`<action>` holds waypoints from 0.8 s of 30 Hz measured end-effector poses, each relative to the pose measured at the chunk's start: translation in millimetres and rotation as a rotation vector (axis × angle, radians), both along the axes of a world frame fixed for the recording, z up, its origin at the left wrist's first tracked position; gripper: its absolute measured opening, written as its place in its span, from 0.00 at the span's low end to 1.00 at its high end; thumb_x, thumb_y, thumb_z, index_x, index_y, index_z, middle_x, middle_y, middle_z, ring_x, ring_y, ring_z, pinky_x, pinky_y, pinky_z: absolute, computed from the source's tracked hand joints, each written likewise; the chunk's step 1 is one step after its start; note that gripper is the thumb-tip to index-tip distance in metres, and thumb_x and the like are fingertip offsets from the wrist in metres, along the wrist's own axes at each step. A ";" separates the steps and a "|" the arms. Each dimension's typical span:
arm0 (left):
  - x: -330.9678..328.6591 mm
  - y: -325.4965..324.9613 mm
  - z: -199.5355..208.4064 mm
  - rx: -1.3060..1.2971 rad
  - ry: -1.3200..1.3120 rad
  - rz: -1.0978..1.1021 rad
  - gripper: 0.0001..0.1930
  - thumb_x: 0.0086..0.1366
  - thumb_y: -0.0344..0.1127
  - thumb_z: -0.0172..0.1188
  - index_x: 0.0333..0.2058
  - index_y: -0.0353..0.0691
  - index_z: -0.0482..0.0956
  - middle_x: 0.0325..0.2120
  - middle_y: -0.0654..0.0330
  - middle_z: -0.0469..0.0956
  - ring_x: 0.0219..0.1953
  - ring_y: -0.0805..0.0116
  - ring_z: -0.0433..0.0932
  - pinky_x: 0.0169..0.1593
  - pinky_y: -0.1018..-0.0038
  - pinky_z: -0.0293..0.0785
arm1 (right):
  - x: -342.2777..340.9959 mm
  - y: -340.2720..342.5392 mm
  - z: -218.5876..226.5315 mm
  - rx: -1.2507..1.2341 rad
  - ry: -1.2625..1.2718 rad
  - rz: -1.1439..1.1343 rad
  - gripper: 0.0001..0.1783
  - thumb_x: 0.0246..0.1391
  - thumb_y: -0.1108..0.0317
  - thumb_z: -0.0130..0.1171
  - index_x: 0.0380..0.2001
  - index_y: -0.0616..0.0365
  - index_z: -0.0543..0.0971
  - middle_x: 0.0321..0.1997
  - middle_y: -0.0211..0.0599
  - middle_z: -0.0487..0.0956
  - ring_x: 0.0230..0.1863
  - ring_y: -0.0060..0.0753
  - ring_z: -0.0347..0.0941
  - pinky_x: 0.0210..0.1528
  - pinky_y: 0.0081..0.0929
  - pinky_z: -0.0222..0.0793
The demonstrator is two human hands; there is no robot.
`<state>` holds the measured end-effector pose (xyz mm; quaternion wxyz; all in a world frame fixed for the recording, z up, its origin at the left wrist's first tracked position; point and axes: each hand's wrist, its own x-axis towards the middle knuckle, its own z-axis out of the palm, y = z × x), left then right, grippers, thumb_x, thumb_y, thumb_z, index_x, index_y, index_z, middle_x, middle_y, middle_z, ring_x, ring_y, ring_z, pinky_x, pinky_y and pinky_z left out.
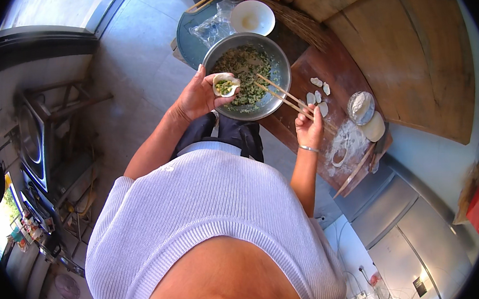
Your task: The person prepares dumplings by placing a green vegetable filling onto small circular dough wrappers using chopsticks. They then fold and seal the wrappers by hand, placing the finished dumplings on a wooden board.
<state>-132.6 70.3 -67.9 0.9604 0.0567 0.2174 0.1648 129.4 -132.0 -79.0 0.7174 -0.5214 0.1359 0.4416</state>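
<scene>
My left hand (197, 94) holds a round dumpling wrapper (234, 85) at the left rim of a large metal bowl (282, 69). A small heap of green and yellow filling (223, 86) lies in the wrapper. The bowl contains more chopped green filling (250, 63). In my right hand (309, 129) is a pair of wooden chopsticks (284, 95), their tips over the filling on the bowl's right side. Several small pale dough pieces (323, 108) lie on the wooden board (301, 75) beyond my right hand.
On the board's right are a bowl of flour (360, 107), a flat piece of dough (373, 127), spilled flour (348, 145) and a rolling pin (355, 176). Behind the metal bowl, a white bowl (252, 17) and a plastic bag (215, 29) sit on a blue-green tray (187, 37).
</scene>
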 end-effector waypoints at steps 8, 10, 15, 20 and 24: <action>11.3 -11.9 29.3 0.150 0.058 -0.033 0.24 0.66 0.35 0.53 0.58 0.32 0.62 0.56 0.47 0.67 0.57 0.53 0.68 0.59 0.62 0.69 | -51.1 22.3 -65.9 -0.139 -0.243 0.187 0.14 0.58 0.64 0.57 0.42 0.61 0.73 0.33 0.34 0.76 0.30 0.24 0.77 0.29 0.18 0.77; 13.4 -14.7 37.3 0.133 0.091 -0.024 0.23 0.62 0.25 0.55 0.57 0.34 0.64 0.53 0.49 0.69 0.55 0.54 0.71 0.57 0.65 0.72 | -56.8 14.2 -73.5 -0.219 -0.218 0.156 0.15 0.57 0.66 0.58 0.45 0.59 0.71 0.33 0.32 0.76 0.29 0.23 0.77 0.26 0.18 0.76; 18.5 -21.6 45.0 0.240 0.180 -0.004 0.16 0.62 0.24 0.56 0.49 0.37 0.71 0.46 0.51 0.75 0.50 0.57 0.76 0.51 0.69 0.78 | -59.4 -15.4 -79.9 -0.175 -0.021 0.183 0.18 0.55 0.68 0.61 0.47 0.53 0.70 0.32 0.27 0.75 0.28 0.21 0.76 0.23 0.19 0.75; 24.6 -25.8 41.4 0.279 0.230 0.024 0.13 0.63 0.26 0.56 0.47 0.37 0.73 0.44 0.52 0.76 0.49 0.58 0.77 0.51 0.69 0.78 | -69.4 -28.6 -80.1 -0.192 -0.034 0.232 0.20 0.53 0.65 0.63 0.47 0.55 0.71 0.32 0.28 0.76 0.25 0.21 0.74 0.22 0.18 0.71; 26.4 -25.1 48.5 0.231 0.097 0.058 0.17 0.65 0.32 0.55 0.51 0.35 0.69 0.49 0.49 0.73 0.52 0.55 0.74 0.53 0.66 0.76 | -73.8 -33.7 -77.2 -0.214 -0.016 0.257 0.17 0.53 0.66 0.63 0.44 0.56 0.72 0.30 0.28 0.76 0.25 0.20 0.73 0.21 0.16 0.69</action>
